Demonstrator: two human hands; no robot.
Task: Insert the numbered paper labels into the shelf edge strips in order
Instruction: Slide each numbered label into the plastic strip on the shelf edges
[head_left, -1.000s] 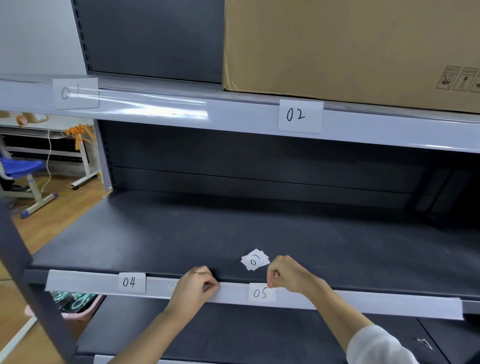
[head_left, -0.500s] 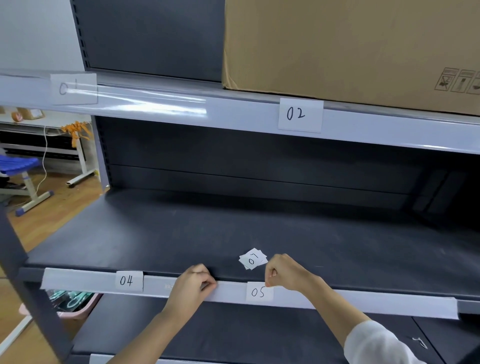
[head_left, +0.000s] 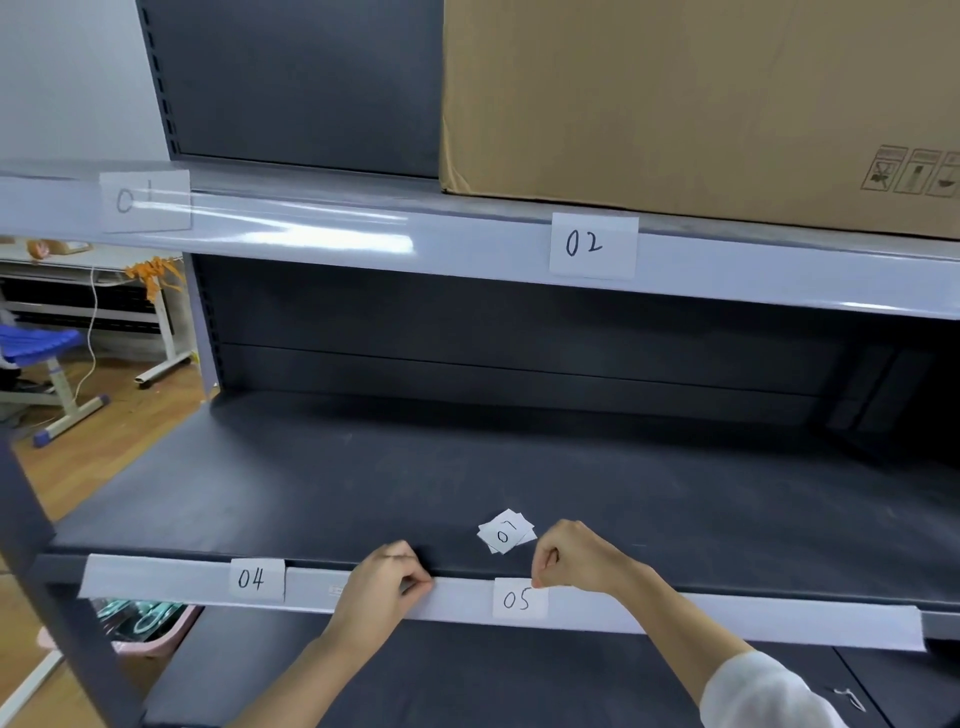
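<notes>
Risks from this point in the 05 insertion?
1. The right hand pinches the top corner of label 05 while the left hand grips the lower strip; an uneven push may crease it or seat it crooked.
2. The loose label stack lies near the shelf edge beside the right hand; a knock might scatter it and break the order.

This looks like a stockroom or shop fitted inside an office-like room; dark metal gondola shelving (head_left: 363, 493) with a slotted upright (head_left: 156, 78) carries pale edge strips (head_left: 727, 621) holding handwritten number labels (head_left: 593, 244); a large cardboard carton (head_left: 675, 104) with handling symbols sits on the upper shelf; past the rack's left end there is wood-look flooring (head_left: 114, 431), a blue chair (head_left: 36, 345), a white-legged desk (head_left: 104, 291) and a plain pale wall (head_left: 67, 78).
</notes>
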